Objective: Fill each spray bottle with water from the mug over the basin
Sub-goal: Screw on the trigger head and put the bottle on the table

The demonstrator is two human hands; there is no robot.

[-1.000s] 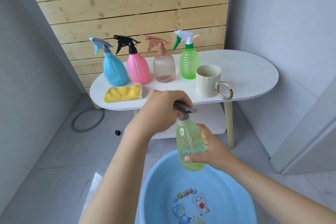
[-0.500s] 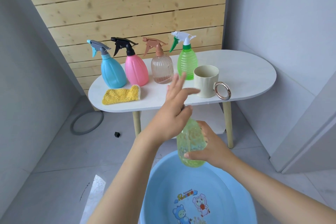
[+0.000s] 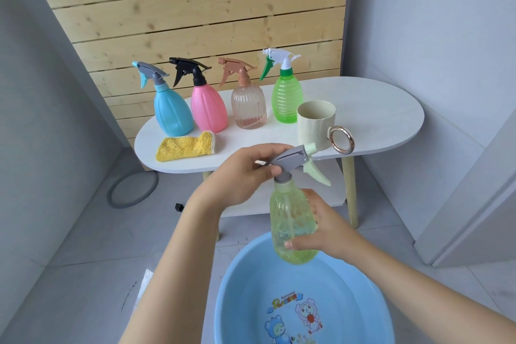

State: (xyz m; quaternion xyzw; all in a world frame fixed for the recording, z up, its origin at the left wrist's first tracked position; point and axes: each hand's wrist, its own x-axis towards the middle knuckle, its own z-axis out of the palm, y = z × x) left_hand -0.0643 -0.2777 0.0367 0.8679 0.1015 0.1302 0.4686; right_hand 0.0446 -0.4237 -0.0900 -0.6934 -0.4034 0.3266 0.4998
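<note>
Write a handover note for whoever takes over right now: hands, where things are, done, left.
Left hand grips the grey trigger head of the pale green bottle; head seated on the neck.
Right hand holds that bottle's body above the blue basin.
Mug stands on the white table, beside four capped bottles: blue, pink, clear, green.
Done: unclear; fill levels hard to read.
Left: check each bottle, fill any empties.

Head view, downward over basin [image 3: 304,299]

desk [image 3: 377,109]: white oval
mug [image 3: 315,123]: landmark, front right
bottles left of mug: green [image 3: 287,101], clear [image 3: 248,106], pink [image 3: 208,109], blue [image 3: 171,112]
yellow cloth [image 3: 185,147]: front left
floor [image 3: 83,246]: blue basin [image 3: 237,288]
</note>
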